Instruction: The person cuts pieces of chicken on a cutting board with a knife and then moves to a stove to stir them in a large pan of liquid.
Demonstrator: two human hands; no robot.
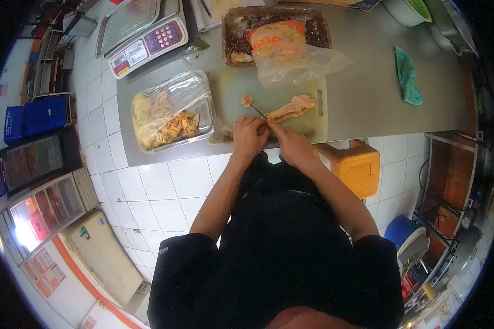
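Close to the near edge of the cutting board (230, 88), my right hand (293, 145) is closed at the base of a knife (257, 111), its handle mostly covered by fingers. The narrow blade points away to the left, and its tip touches a small piece of meat (246, 101). My left hand (250, 137) is curled beside the right one, fingers bent; what they hold, if anything, is hidden. A long pale strip of meat, possibly chicken (292, 108), lies on the board just beyond my right hand.
Left of the board stands a clear plastic-covered tray (206, 118) with cut pieces. Behind are a digital scale (148, 46) and a dark baking tray (233, 38) bearing a bag of pale food (277, 41). A green cloth (407, 77) lies right; a yellow stool (362, 170) stands below.
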